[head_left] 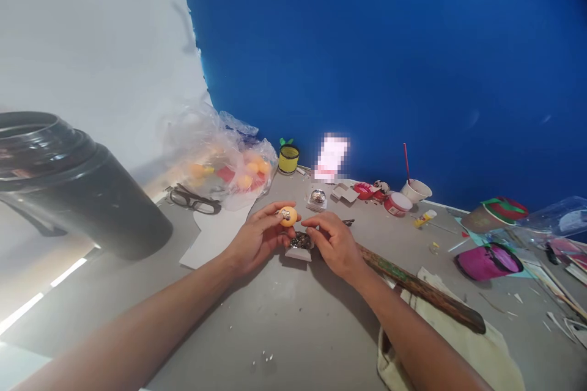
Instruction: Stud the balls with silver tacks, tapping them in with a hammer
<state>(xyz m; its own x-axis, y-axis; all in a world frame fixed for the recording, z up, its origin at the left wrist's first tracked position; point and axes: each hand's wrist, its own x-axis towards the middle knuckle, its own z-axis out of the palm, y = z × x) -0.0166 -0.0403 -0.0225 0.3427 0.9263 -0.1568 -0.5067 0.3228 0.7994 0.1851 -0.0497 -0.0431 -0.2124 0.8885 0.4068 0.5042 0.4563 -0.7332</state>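
My left hand (255,239) holds a small yellow-orange ball (292,217) between thumb and fingers. Several silvery bits sit in a cluster on the side of the ball turned toward me. Close by on the right, my right hand (338,245) has its thumb and forefinger pinched together; what is between them, if anything, is too small to make out. Just below both hands stands a little white box (299,254) filled with dark, shiny pieces. A silver, mirrored ball (317,197) rests in another white box beyond them.
A large grey flask (105,195) rises at the left, near folded glasses (195,200) and a clear plastic bag (229,159) of orange and red balls. A brown stick (422,290) lies by a pale cloth (468,342). Cups, a magenta container (488,263) and scraps stand right.
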